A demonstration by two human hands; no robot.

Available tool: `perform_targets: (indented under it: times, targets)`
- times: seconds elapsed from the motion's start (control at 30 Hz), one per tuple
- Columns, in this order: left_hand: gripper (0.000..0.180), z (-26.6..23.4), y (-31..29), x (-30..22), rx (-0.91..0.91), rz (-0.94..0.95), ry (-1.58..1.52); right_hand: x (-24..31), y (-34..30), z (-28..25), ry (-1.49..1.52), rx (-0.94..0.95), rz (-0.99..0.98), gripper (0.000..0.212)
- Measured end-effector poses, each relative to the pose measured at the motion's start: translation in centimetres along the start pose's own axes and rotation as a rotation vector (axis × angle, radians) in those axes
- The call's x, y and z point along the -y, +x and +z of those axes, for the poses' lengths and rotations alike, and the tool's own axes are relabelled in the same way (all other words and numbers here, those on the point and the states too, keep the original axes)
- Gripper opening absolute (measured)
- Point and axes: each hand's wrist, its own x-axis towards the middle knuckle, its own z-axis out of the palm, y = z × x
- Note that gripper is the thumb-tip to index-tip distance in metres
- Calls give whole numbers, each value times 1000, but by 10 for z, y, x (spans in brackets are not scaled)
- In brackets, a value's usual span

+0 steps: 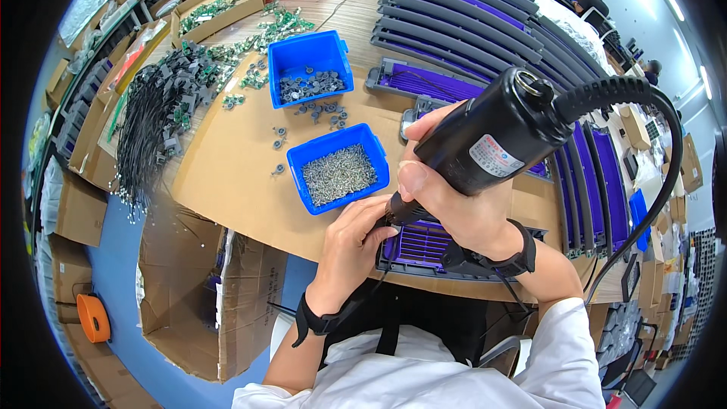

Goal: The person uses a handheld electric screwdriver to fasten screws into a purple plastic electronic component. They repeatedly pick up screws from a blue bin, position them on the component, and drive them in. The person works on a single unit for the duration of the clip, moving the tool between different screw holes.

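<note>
My right hand (462, 208) is wrapped round a black corded electric screwdriver (473, 136), tilted with its nose pointing down to the left. Below it lies a grey panel with purple slats (420, 246) at the table's front edge. My left hand (352, 242) is closed at the panel's left end, thumb and fingertips beside the screwdriver's nose. What those fingertips pinch is hidden, as is the bit's tip. Just beyond my left hand, a blue bin (338, 169) holds many small silver screws. A second blue bin (310, 68) behind it contains small dark round parts.
Loose dark round parts (326, 113) lie between the bins on cardboard. Black cables with connectors (163, 98) and green circuit boards (276, 30) are heaped at left. Grey-purple panels (462, 19) are stacked behind and right. The screwdriver's cord (670, 174) loops down at right. An open carton (182, 295) stands below left.
</note>
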Motion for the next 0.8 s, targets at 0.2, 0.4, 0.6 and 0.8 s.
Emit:
perform_targets:
  times: [0.2, 0.4, 0.6, 0.8]
  targets:
    - [37, 0, -1, 2, 0, 0, 5, -1, 1, 0, 38, -6, 20, 31]
    - [36, -1, -1, 1, 13, -16, -1, 3, 1, 1, -8, 10, 39, 31]
    - [37, -1, -2, 2, 1, -9, 3, 3, 2, 3, -14, 6, 56, 30]
    - [37, -1, -2, 2, 9, -21, -4, 2, 3, 3, -6, 8, 54, 29]
